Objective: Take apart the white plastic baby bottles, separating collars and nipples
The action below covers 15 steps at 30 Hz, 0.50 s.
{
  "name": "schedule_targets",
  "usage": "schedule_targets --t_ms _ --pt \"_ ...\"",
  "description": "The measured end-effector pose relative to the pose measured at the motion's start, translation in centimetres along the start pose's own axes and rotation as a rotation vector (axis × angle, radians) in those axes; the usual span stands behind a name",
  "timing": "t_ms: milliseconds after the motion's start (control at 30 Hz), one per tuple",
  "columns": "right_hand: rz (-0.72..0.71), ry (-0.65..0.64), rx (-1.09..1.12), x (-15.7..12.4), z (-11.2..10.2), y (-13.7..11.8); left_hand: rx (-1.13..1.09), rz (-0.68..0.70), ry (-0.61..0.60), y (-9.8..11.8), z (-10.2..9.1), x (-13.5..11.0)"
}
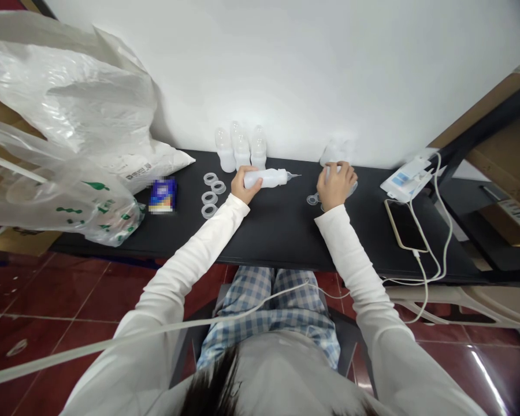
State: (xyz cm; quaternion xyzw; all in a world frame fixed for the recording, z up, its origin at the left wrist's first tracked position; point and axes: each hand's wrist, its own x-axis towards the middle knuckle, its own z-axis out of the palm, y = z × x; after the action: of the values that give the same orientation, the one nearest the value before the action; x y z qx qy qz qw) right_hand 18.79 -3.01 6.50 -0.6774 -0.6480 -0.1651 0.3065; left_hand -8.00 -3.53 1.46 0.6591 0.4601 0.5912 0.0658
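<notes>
Gripping a nozzled squeeze bottle [266,178], our left hand [241,185] is closed; of our right hand [337,185] we cannot tell.

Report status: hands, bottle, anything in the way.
Left hand shut on white bottle, lying flat, nozzle toward right hand. That hand over clear parts, grip unclear. Loose rings lie left of bottle.

A single head-worn camera looks forward and steeply down from above the person's hair [216,381], across the table [281,231] to the wall [312,75]. The left hand [241,185] and right hand [335,186] appear small, near the table's far edge.
</notes>
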Motion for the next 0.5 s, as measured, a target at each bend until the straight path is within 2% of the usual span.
schedule_targets --t_ms 100,300,400,500 --pt "0.098 -0.017 -0.103 0.1 0.7 1.0 -0.050 -0.044 0.031 0.2 0.1 0.1" --pt "0.108 -0.091 -0.125 -0.2 0.6 1.1 -0.123 -0.078 0.024 0.4 0.2 0.3" --pt "0.108 -0.053 -0.085 0.0 0.0 1.0 -0.146 -0.136 0.016 0.3 0.3 0.3" --pt "0.115 0.038 0.017 0.3 -0.4 1.0 -0.216 -0.238 0.013 0.1 0.6 0.3"
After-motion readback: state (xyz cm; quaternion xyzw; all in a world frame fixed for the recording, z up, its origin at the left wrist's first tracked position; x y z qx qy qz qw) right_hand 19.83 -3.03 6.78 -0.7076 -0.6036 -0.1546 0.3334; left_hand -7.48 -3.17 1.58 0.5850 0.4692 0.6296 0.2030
